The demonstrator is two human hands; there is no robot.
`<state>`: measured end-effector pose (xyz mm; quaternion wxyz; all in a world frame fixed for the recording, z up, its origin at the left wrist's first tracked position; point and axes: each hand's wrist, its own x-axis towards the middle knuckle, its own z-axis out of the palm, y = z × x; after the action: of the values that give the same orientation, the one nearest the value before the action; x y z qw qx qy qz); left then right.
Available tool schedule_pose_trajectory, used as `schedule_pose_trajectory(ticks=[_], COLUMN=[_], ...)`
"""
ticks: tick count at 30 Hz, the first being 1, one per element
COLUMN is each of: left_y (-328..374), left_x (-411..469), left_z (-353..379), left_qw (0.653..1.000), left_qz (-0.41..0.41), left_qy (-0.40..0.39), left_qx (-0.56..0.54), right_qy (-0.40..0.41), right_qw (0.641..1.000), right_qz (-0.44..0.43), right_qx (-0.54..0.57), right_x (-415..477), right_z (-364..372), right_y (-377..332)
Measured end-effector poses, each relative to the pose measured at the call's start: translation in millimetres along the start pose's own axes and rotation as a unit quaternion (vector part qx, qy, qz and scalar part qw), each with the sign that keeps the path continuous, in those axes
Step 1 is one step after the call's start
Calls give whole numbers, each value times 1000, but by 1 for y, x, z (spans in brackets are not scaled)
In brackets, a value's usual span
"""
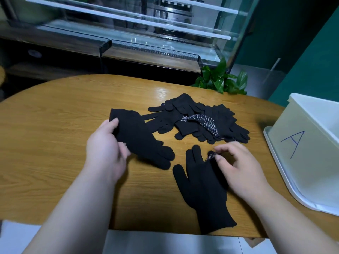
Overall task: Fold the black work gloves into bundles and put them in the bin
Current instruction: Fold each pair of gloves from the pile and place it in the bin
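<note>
- Head view: left hand point(106, 149) grips one glove point(139, 138) by its cuff.
- The right hand point(236, 167) pinches a second glove point(201, 189) by one finger.
- Soft, light knit, likely floppy; the cuffs look the best hold.

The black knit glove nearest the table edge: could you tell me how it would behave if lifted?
Probably floppy: a finger of the black knit glove folds over where the right hand pinches it. Likely light, as it lies thin and flat on the wooden table. Its white-dotted underside should resist sliding.
</note>
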<state>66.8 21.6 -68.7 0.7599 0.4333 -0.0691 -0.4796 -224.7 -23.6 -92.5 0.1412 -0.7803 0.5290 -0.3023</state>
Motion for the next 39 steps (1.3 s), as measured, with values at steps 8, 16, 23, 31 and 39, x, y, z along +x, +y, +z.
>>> schedule_pose_trajectory(ticks=[8, 16, 23, 31, 39], left_y=[-6, -25, -25, -6, -1], left_x=[-28, -66, -84, -96, -100], left_z=[-4, -10, -31, -66, -74], left_qw=[999, 998, 997, 964, 614], left_qz=[11, 31, 52, 32, 204], left_qy=[-1, -20, 55, 104, 136], left_qx=[-34, -56, -9, 244, 750], right_qy=[14, -192, -273, -269, -270], right_qw=[999, 977, 950, 951, 943], right_qz=[8, -58, -80, -87, -96], right_qx=[27, -74, -129, -122, -168], right_x=[-44, -54, -48, -48, -49], right_z=[-4, -9, -12, -12, -7], right_y=[8, -8, -12, -12, -10])
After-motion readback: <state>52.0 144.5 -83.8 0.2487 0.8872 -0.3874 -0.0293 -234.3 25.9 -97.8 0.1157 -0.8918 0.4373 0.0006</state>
